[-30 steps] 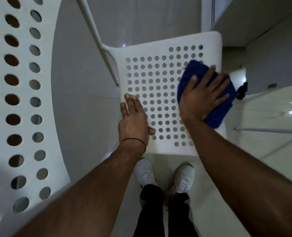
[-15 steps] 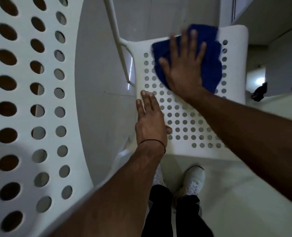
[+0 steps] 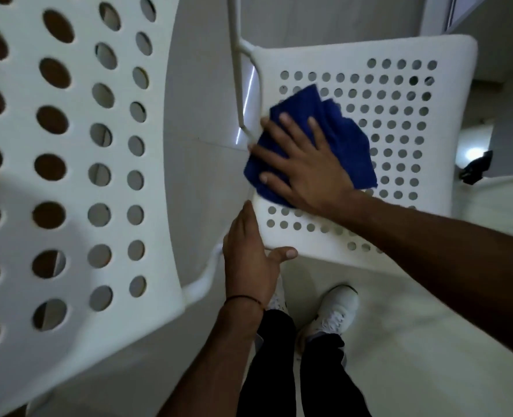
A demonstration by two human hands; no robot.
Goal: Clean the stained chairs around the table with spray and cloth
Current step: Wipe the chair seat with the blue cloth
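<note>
Head view, looking straight down. Right hand (image 3: 306, 167) lies flat with its fingers spread, pressing the blue cloth (image 3: 348, 142) onto the white perforated chair seat (image 3: 447, 121). The cloth sits on the seat's left side, spilling over that edge next to the white frame tube (image 3: 236, 70). Left hand (image 3: 249, 260) braces the near-left corner of the seat, fingers straight along the side edge and thumb laid along the front edge; it holds nothing.

Spray bottle not in view. No stain on the seat that I can make out, though the light is dim.

Judgement: the wiping stage on this seat is under way, and spraying here is probably done. Whether the right and far parts of the seat are finished cannot be told. The large holed white panel (image 3: 77, 182) at left, likely a chair back, has no cloth on it. No desk and no clearly separate chair are in frame, so how much of the whole job is left is unknown. White shoes (image 3: 336, 308) stand on the pale floor (image 3: 414, 341) just in front of the seat.
</note>
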